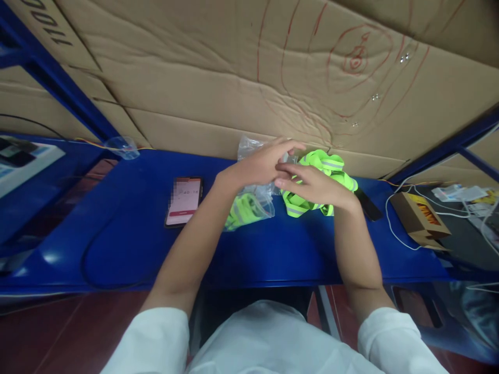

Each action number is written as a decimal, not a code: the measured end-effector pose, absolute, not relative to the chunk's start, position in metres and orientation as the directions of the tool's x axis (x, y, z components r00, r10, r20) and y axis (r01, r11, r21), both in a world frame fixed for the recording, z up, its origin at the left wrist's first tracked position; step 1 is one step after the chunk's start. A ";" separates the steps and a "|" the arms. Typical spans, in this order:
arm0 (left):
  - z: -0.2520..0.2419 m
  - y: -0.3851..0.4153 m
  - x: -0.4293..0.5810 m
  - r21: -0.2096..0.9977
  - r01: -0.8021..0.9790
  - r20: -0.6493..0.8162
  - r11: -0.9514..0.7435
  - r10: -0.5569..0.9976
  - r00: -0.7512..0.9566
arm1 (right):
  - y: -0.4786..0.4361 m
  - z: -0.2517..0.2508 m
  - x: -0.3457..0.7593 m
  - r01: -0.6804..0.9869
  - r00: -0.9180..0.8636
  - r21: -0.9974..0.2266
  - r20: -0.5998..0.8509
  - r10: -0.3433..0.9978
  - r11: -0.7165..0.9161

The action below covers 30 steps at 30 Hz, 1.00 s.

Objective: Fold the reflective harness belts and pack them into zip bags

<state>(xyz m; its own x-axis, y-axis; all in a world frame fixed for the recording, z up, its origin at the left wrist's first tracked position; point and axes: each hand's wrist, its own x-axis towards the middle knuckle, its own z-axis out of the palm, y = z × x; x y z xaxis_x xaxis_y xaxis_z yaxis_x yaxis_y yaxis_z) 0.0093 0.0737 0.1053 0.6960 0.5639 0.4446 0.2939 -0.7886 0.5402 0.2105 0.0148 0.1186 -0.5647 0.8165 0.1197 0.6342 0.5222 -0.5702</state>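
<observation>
Just above the neon straps (327, 165), the right hand (310, 184) points half-extended fingers toward the bent ones of the left hand (263, 165); whether either grips anything, I cannot tell. Under the left, a clear bag (265, 201) holds more straps (242, 209); a lit phone (185, 202) lies farther left on the blue table (268, 254), a small box (419, 218) far right.

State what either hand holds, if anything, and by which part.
It cannot be told: the left hand is over clear plastic, the right hand over neon reflective straps, and any grip is hidden.
</observation>
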 end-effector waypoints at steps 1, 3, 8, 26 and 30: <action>0.106 0.074 0.005 0.536 0.316 0.414 -0.783 0.570 0.710 | 0.014 0.118 0.215 0.654 -0.589 -0.553 0.056 0.806 0.517; 0.110 0.073 -0.003 0.538 0.368 0.362 -0.759 0.602 0.712 | 0.016 0.115 0.220 0.684 -0.613 -0.549 -0.076 0.786 0.480; 0.117 0.071 -0.018 0.559 0.463 0.302 -0.687 0.689 0.659 | 0.032 0.088 0.208 0.767 -0.601 -0.472 -0.291 0.745 0.434; 0.108 0.081 -0.005 0.836 0.225 0.196 -0.500 0.655 0.730 | 0.014 0.142 0.251 0.596 -0.423 -0.424 0.555 0.716 0.681; 0.111 0.073 0.006 0.847 0.111 0.397 -0.520 0.757 0.519 | 0.011 0.147 0.265 0.536 -0.427 -0.566 0.460 0.779 0.627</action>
<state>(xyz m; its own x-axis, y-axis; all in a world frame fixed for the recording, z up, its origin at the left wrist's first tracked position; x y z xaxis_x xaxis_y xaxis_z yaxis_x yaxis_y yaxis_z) 0.0060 0.0729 0.1109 0.5192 0.7570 0.3968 0.1115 -0.5203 0.8467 0.2652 0.0112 0.1467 -0.4265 0.7790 0.4596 0.5355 0.6270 -0.5658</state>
